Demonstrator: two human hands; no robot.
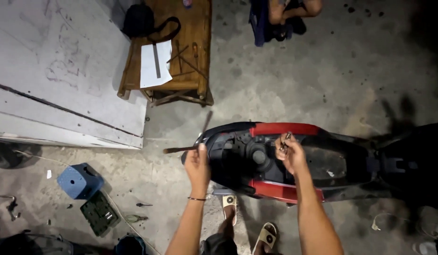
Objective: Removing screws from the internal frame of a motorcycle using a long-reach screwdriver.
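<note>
I stand over a red and black scooter with its seat off and its dark inner body exposed. My left hand is closed around a T-shaped metal wrench at the scooter's rear end; one arm of the tool points left, the other slants up. My right hand pinches a small metal part, maybe a bolt, above the middle of the open body. My sandalled feet show below.
A wooden bench with a white sheet of paper, thin tools and a black bag stands at the back. A blue stool and a green tool case lie on the concrete floor at left. Another person's legs show at top.
</note>
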